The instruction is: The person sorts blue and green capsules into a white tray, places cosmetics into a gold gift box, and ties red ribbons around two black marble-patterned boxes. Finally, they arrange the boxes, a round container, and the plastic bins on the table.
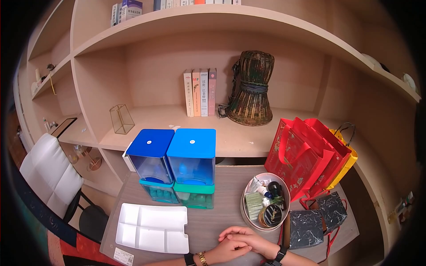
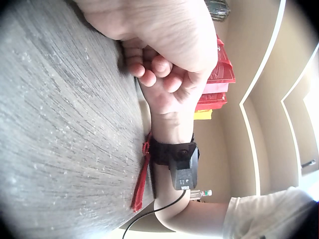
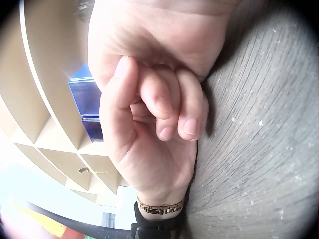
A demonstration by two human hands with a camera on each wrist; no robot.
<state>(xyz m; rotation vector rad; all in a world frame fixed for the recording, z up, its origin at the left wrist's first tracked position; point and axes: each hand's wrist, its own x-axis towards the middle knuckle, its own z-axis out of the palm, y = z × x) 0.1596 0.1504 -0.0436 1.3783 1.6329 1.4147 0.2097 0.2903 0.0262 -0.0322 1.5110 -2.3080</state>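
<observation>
My left hand and right hand rest together at the table's front edge, one laid over the other. Their fingers are loosely curled against each other, and no object shows between them. A gold bracelet circles the left wrist. To the left lies a white divided tray with several compartments. Behind the hands and to the right stands a round pale container filled with small bottles, a tube, a green packet and a round black-topped item. Two black marbled boxes with red ribbons lie on the right.
Blue-lidded clear boxes stand on green-lidded ones at the back left. Red paper bags and a yellow bag stand at the back right. Behind the table, a shelf holds books and a woven basket.
</observation>
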